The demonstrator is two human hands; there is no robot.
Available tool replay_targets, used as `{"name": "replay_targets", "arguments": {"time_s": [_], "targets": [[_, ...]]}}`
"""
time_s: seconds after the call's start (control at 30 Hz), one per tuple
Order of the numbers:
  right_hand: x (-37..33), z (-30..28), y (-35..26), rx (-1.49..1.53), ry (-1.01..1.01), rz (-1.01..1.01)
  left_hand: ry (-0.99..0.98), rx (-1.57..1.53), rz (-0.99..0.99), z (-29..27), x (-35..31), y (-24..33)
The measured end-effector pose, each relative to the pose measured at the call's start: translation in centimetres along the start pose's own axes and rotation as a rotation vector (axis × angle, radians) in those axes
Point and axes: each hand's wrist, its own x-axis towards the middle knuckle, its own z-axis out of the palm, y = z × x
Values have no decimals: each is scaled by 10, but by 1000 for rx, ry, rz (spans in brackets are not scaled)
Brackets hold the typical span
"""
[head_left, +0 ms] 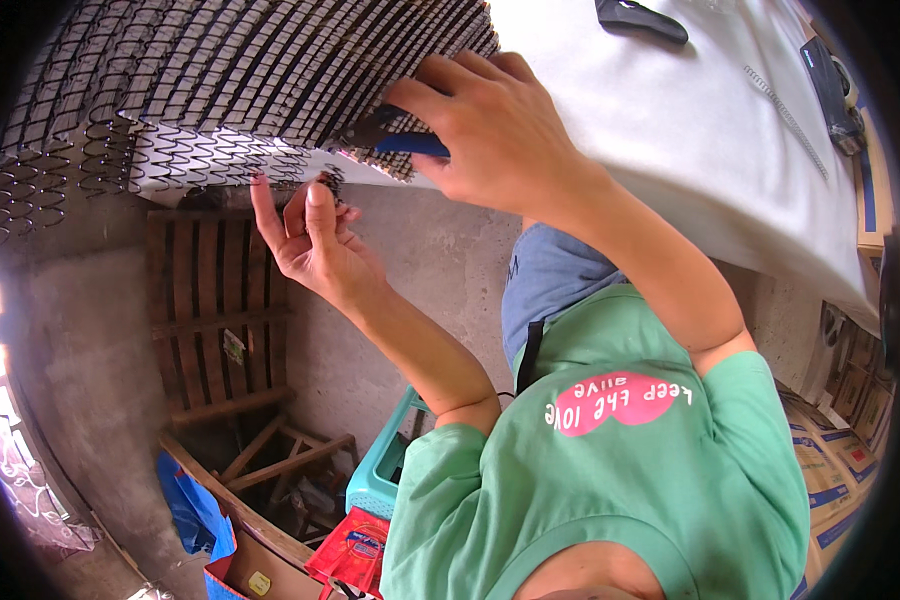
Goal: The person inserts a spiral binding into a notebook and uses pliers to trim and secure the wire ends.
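My right hand (pixel 490 125) is closed around blue-handled pliers (pixel 410 143), whose dark jaws point left at the edge of a wire coil mesh (pixel 260 75). The mesh is many rows of dark springy wire, spread over the white-covered table (pixel 660 130) and hanging past its edge at the left. Just below the pliers, my left hand (pixel 315 235) is raised under the mesh's edge. Its index finger points up, while the thumb and other fingers curl about a small dark piece of wire (pixel 332 184). Whether that piece is joined to the mesh cannot be told.
On the table lie a black handled tool (pixel 642 20), a loose thin coil (pixel 785 118) and a black device (pixel 832 95). Below stand a wooden slatted frame (pixel 220 300), a turquoise plastic stool (pixel 375 485) and a red bag (pixel 352 550). Cardboard boxes (pixel 835 470) sit at right.
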Motion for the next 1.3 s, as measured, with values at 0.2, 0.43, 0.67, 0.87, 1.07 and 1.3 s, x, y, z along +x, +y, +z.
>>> {"name": "replay_targets", "arguments": {"time_s": [0.2, 0.43, 0.67, 0.87, 1.07, 1.3], "targets": [[7, 7, -11, -103, 66, -72, -43, 69, -7, -1, 7, 6], [7, 10, -7, -42, -88, -30, 47, 94, 28, 10, 4, 3], [7, -2, -5, 25, -54, -9, 45, 7, 40, 4, 5, 2], [10, 3, -8, -55, 64, -65, -69, 82, -19, 6, 6, 15], [8, 4, -16, -42, -16, -46, -55, 117, 24, 5, 11, 12], [15, -5, -9, 61, -211, 43, 81, 128, 68, 14, 10, 9]]}}
